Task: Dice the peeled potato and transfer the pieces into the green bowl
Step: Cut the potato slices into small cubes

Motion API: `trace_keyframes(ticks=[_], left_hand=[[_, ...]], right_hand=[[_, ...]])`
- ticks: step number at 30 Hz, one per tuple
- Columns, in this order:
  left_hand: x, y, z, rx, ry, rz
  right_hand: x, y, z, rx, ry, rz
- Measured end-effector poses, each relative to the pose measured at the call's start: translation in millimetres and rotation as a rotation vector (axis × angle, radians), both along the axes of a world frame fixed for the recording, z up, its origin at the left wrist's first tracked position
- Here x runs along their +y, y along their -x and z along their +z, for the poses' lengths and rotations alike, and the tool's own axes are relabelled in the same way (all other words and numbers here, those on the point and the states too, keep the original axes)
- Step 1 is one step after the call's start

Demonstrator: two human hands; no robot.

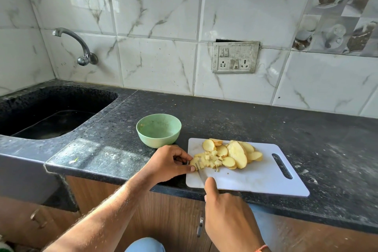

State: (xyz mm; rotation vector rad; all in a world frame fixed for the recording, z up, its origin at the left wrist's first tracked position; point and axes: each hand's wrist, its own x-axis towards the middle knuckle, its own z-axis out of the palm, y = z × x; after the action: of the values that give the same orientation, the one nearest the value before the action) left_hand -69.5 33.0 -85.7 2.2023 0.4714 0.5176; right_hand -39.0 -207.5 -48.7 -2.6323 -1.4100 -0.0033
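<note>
right hand (pixel 227 208) grip hides knife handle | blade (pixel 198 170) blurred in potato (pixel 194 163)

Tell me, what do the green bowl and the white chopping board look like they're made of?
The green bowl looks like plastic or melamine: matte, evenly pale green, with a thick rounded rim. The chopping board looks like plastic too: thin, smooth, uniformly white, with rounded corners and a cut-out handle slot. Neither can be confirmed by sight alone.
</note>
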Motion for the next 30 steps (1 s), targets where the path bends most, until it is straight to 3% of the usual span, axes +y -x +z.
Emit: trace_keyframes(ticks=[6,16,20,25,30], left_hand=[[-3.2,1.3,3.2,0.007,0.008,0.020],[-4.9,1.5,6.8,0.038,0.022,0.044],[-4.4,1.4,10.8,0.088,0.042,0.035],[-0.2,-1.5,14.9,0.142,0.054,0.009],[0.3,1.5,9.5,0.088,0.046,-0.005]], right_hand=[[-15.4,2.8,10.9,0.045,0.091,-0.033],[-16.4,-11.3,-3.0,-0.087,-0.149,-0.005],[-9.7,-21.3,-4.0,-0.120,-0.094,-0.107],[-7.2,-23.7,-5.5,-0.167,-0.151,-0.034],[0.0,-16.6,-5.9,-0.136,-0.067,-0.052]])
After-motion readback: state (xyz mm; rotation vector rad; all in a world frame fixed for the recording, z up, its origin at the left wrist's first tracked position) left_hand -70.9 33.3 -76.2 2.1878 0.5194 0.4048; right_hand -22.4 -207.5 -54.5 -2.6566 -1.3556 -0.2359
